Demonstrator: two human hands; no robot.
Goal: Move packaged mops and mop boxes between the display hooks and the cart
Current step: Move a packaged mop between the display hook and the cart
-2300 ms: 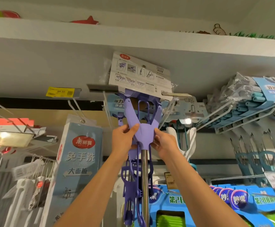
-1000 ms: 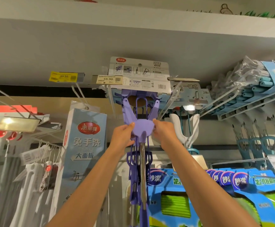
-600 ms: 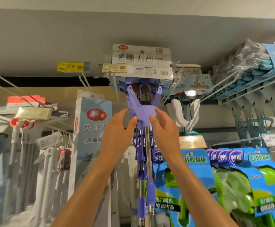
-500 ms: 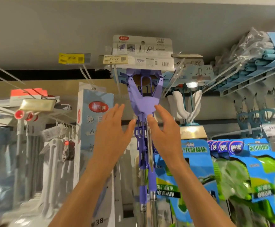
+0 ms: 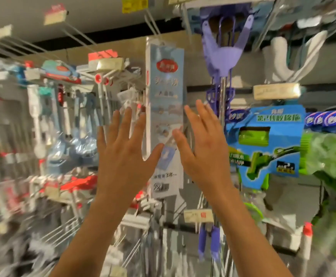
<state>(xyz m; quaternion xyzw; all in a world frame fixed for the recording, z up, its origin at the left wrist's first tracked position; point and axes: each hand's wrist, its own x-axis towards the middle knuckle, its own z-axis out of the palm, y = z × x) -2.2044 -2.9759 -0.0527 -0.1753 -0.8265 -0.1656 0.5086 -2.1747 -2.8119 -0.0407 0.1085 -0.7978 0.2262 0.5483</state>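
The purple packaged mop [image 5: 222,54] hangs from a display hook at the top, its steel handle running down past the shelf. Both my hands are below and left of its head, apart from it. My left hand [image 5: 123,154] and my right hand [image 5: 200,144] are raised with fingers spread and hold nothing. Between them hangs a tall light-blue mop box [image 5: 166,92] on its own hook. The picture is blurred by motion.
Blue and green mop packages [image 5: 265,144] hang to the right, with a white mop head [image 5: 289,56] above them. Racks of white and blue mops [image 5: 63,120] fill the left. Bare wire hooks and price tags [image 5: 198,215] stick out toward me.
My hands let go of the purple mop, which stays hanging on its hook. They opened and dropped down and left, in front of the light-blue box. My view tilted downward.
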